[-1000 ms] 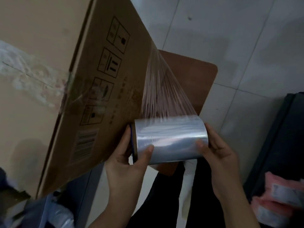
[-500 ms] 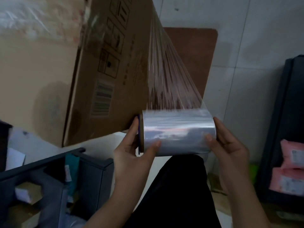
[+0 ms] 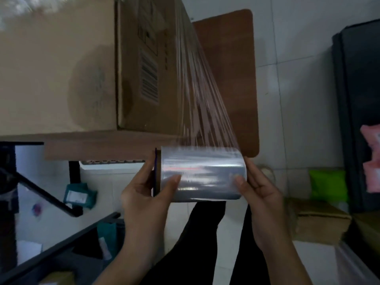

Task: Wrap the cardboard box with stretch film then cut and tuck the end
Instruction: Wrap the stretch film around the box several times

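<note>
A large brown cardboard box [image 3: 61, 68] with printed handling symbols and a barcode fills the upper left. It stands on a table whose brown edge [image 3: 98, 145] runs below it. A roll of clear stretch film [image 3: 202, 174] lies crosswise in front of me. My left hand [image 3: 144, 194] grips its left end and my right hand [image 3: 259, 194] its right end. A taut sheet of film [image 3: 197, 89] runs from the roll up to the box's right edge.
A brown wooden board [image 3: 232, 79] lies on the tiled floor behind the film. Dark shelving [image 3: 357, 99] with pink packets [image 3: 372, 159] stands at right, a green bag [image 3: 327, 184] and a carton [image 3: 316, 221] below it. A dark rack [image 3: 61, 256] sits lower left. My dark-trousered legs [image 3: 205, 243] are below.
The view has swung so that the box now sits squarer and further left. The roll and both hands have moved rightward around the box's corner, and the film sheet has grown longer.
</note>
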The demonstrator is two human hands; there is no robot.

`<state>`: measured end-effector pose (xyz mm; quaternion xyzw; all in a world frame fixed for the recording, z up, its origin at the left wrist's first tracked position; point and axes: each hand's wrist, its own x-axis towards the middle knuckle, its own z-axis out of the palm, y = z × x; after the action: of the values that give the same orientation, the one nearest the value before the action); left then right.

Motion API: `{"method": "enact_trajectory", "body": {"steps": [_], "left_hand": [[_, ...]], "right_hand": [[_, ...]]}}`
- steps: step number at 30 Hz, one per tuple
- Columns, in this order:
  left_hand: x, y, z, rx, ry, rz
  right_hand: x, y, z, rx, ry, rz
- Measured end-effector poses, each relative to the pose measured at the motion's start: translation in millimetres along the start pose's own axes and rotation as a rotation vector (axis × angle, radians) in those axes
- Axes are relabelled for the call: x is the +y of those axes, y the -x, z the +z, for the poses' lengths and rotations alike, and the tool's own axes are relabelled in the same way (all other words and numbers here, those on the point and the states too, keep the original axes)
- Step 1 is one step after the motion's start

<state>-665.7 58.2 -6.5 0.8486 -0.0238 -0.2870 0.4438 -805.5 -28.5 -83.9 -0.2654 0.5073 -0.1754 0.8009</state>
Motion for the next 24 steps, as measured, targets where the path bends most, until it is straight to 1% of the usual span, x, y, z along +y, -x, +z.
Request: {"method": "enact_trajectory", "body": {"steps": [4,7,11,14,17,21,24], "left_hand": [[2,-19,-20,0.009,-0.091,0.105],[-1,-21,-22,0.011,-0.160,0.164],[-9,-26,-20,0.029,-0.213,0.206],[-5,-33,-14,0.000,-0.157,0.199],[1,-43,-6,-0.010,-0.145,0.247],[0,-48,-8,-0.076,-0.155,0.268],[-4,-55,-19,-0.146,-0.162,0.255]], "right_hand": [[29,11,28,0.035,-0.142,-0.003],[33,7,34,0.059,-0.228,-0.007],[21,-6,34,0.087,-0.235,-0.086],[20,-15,33,0.085,-0.254,-0.120],[19,-24,36,0.109,-0.262,-0.133],[18,-31,38,0.169,-0.244,-0.207],[33,-27,42,0.162,-0.232,-0.216]]}}
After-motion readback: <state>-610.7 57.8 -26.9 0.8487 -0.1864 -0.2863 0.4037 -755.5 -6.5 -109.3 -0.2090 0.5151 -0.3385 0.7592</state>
